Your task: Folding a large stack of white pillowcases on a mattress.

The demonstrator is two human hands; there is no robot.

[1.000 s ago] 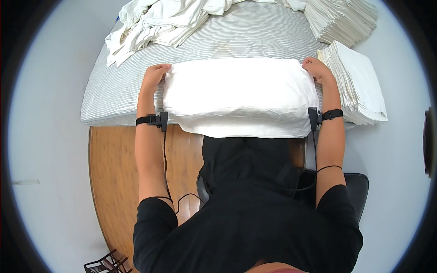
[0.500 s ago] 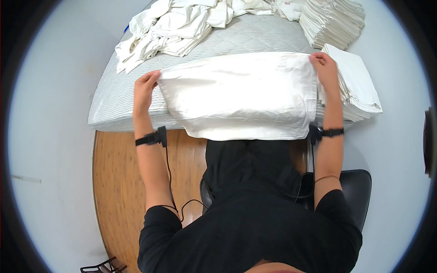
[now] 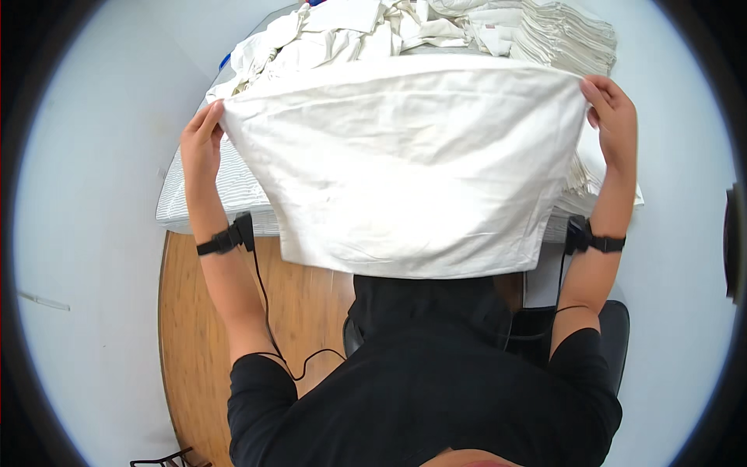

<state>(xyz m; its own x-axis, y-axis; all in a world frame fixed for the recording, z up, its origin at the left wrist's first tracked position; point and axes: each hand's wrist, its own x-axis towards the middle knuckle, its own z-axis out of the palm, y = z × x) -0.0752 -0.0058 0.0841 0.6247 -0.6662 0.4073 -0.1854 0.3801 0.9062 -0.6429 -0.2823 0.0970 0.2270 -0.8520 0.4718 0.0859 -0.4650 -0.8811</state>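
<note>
A white rectangular cloth (image 3: 412,171) is stretched between my two hands, its far edge pulled nearly taut. My left hand (image 3: 204,140) pinches the far left corner between thumb and fingers. At the far right corner my right hand (image 3: 613,117) grips the cloth in the same way. The near edge hangs down toward my lap, with soft creases across the middle. Much of the mattress (image 3: 253,175) and of a flat stack of white cloths (image 3: 593,159) at the right is hidden behind it.
A loose heap of white cloths (image 3: 311,47) lies at the back left of the mattress. Farther right stands a tall stack of folded white cloths (image 3: 572,39). Below are the wooden floor (image 3: 210,311) and a black chair (image 3: 615,342); white walls flank both sides.
Both hands have risen and spread farther apart, carrying the cloth up with them. It now looks larger and covers more of the mattress and the right-hand stack.
</note>
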